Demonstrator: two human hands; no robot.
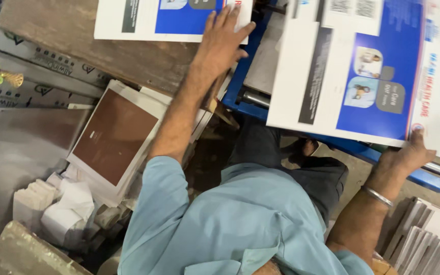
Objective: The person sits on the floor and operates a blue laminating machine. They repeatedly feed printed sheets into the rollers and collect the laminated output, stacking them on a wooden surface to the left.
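My left hand lies flat, fingers spread, on a stack of white and blue printed sheets resting on a worn wooden board at the top. My right hand grips the lower right corner of a second large white and blue printed sheet, held over a blue metal machine frame. A metal bangle circles my right wrist. I wear a light blue shirt.
A stack of white sheets with a brown cover lies at left, crumpled white paper below it. A grey metal plate fills the far left. More stacked printed cards stand at the lower right.
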